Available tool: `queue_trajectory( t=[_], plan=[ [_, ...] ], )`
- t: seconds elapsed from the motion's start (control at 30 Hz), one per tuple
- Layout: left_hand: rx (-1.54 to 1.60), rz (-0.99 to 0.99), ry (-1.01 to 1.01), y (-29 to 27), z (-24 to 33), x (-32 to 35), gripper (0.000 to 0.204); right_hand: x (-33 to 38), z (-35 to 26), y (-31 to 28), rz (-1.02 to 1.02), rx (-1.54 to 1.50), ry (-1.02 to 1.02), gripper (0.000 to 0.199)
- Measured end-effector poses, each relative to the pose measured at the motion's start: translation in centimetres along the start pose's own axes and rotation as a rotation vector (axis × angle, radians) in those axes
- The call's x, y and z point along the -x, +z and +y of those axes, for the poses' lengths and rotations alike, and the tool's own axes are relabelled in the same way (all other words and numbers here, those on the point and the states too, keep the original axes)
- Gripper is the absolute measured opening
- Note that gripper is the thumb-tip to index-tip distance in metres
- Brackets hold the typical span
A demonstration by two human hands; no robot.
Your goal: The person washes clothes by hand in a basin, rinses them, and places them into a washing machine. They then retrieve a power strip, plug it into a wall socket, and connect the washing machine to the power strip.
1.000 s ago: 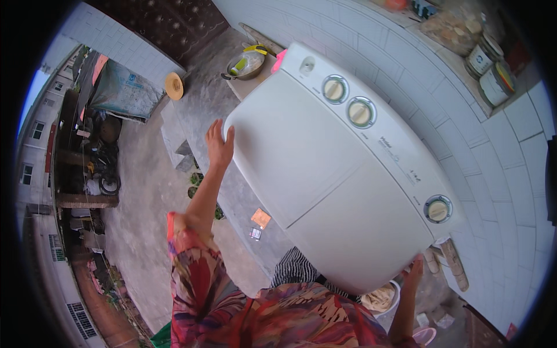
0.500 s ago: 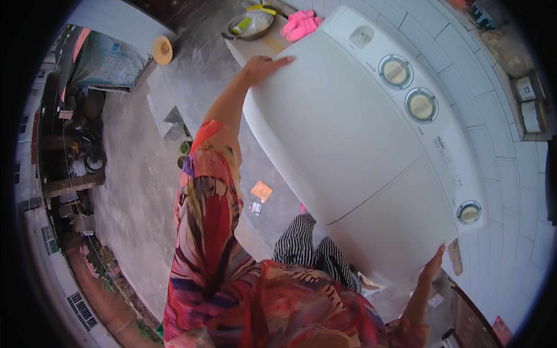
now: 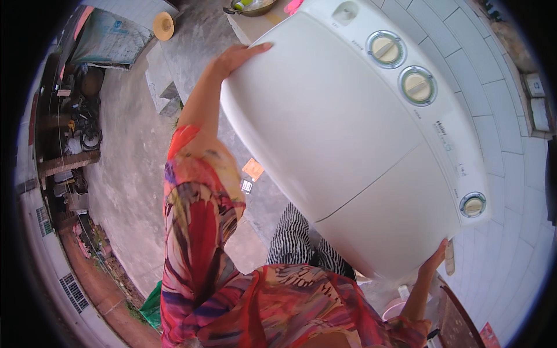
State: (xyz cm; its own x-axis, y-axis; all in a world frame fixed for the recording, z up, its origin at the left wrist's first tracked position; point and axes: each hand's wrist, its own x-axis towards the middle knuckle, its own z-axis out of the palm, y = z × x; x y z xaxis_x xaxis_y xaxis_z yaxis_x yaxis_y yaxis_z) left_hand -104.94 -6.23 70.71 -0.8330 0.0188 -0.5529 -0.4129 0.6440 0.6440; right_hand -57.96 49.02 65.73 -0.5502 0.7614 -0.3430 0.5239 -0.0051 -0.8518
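A white twin-tub washing machine (image 3: 325, 116) fills the middle of the view, lying at a slant, with round dials along its far-right panel. Gripping its upper-left end is my left hand (image 3: 237, 59), thumb on the lid edge and the other fingers mostly out of sight around the side. My right hand (image 3: 434, 260) holds the opposite, lower-right corner, thumb up against the rim; its remaining fingers are hidden beneath. The machine's near side faces my striped trousers (image 3: 290, 238). Its base is not visible.
A white tiled wall (image 3: 496, 133) runs behind the machine. At the top, a wok (image 3: 258, 8) stands beside something pink (image 3: 293, 6). A straw hat (image 3: 163, 26) is farther left. An orange packet (image 3: 253, 169) lies on the concrete floor; a pink basin (image 3: 394, 309) is at lower right.
The washing machine appears larger and has shifted left and up in view, with both hands keeping their places on it. The wok and the pink thing have slid toward the top edge.
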Motion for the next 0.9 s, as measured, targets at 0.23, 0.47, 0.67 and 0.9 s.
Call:
queue_trajectory(
  t=[0.23, 0.47, 0.67, 0.9],
  plan=[
    [0.217, 0.183, -0.070, 1.3, -6.9, 9.1, 0.080, -2.2, 0.2, -1.8, -0.140, 0.009, -0.071, 0.052],
    [0.418, 0.262, -0.106, 1.4, -15.1, 17.6, 0.069, -3.4, -2.6, -0.8, -0.206, 0.144, -0.109, 0.043],
    [0.468, 0.364, -0.213, 2.0, -19.3, 25.0, 0.065, -5.0, -4.5, 2.4, -0.299, 0.225, -0.236, 0.042],
    [0.611, 0.500, -0.207, 3.2, -24.2, 30.7, 0.057, -8.1, -12.2, 10.0, -0.435, 0.420, -0.246, 0.045]
  ],
)
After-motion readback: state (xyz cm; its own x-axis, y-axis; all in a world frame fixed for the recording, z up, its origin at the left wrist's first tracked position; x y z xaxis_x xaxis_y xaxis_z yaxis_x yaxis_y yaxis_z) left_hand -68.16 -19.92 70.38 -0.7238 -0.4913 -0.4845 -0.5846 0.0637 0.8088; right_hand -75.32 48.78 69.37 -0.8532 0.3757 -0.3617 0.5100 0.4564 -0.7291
